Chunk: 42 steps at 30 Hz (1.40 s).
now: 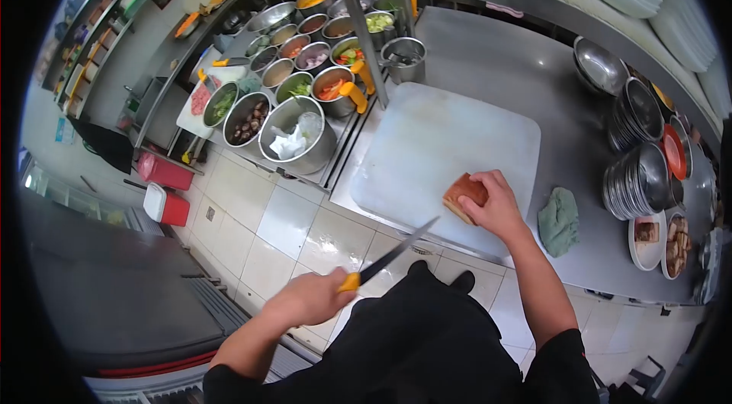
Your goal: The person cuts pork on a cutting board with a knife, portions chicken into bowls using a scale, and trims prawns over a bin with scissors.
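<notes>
A steel table (473,41) carried a white board (442,129) and, at right, stacked bowls (633,179); at the board's near edge, the right hand (494,202) had its grip part-closed around a browned block (462,194), with open surface toward the far side, while the left hand (311,299) gripped a knife (396,257) firmly above tiled floor (293,225).

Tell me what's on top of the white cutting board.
On the white cutting board, toward the person, a reddish-brown food block shows, gripped by the right hand. Block and hand hide the surface beneath them, so I can't tell what, if anything, lies there.
</notes>
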Each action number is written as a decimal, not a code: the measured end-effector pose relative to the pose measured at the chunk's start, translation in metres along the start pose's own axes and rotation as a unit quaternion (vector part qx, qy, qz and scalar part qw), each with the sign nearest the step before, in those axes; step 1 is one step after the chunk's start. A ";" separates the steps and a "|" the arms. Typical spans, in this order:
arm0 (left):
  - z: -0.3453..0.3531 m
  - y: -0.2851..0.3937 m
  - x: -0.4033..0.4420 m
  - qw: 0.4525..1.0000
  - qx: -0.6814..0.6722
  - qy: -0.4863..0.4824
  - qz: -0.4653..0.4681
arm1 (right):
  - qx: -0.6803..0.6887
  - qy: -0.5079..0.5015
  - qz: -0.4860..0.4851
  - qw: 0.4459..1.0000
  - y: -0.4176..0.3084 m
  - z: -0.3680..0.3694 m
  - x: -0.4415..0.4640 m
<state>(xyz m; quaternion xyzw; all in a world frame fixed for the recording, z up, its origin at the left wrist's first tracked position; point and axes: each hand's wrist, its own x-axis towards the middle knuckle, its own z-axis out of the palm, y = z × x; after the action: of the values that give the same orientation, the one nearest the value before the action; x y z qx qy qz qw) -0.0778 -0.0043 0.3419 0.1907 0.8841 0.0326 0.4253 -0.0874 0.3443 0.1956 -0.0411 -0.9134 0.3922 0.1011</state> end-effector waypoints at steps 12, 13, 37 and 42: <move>-0.060 -0.121 0.081 0.980 0.003 0.159 -0.118 | -0.185 -0.037 0.003 0.982 -0.032 -0.019 -0.014; -0.067 -0.118 0.083 0.981 -0.047 0.122 -0.144 | -0.176 -0.018 0.005 0.984 -0.029 -0.027 -0.019; 0.014 0.123 0.174 0.918 0.027 0.217 0.331 | -0.351 0.054 0.273 0.894 0.072 -0.291 -0.073; 0.032 0.123 0.193 0.892 -0.045 0.247 0.376 | -0.398 0.173 0.207 0.877 0.075 -0.281 -0.083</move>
<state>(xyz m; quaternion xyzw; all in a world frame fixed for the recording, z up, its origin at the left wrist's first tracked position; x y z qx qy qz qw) -0.1245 0.1769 0.2056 0.4756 0.8202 0.2760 0.1577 0.0537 0.5818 0.3177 -0.3332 -0.9309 -0.0059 0.1493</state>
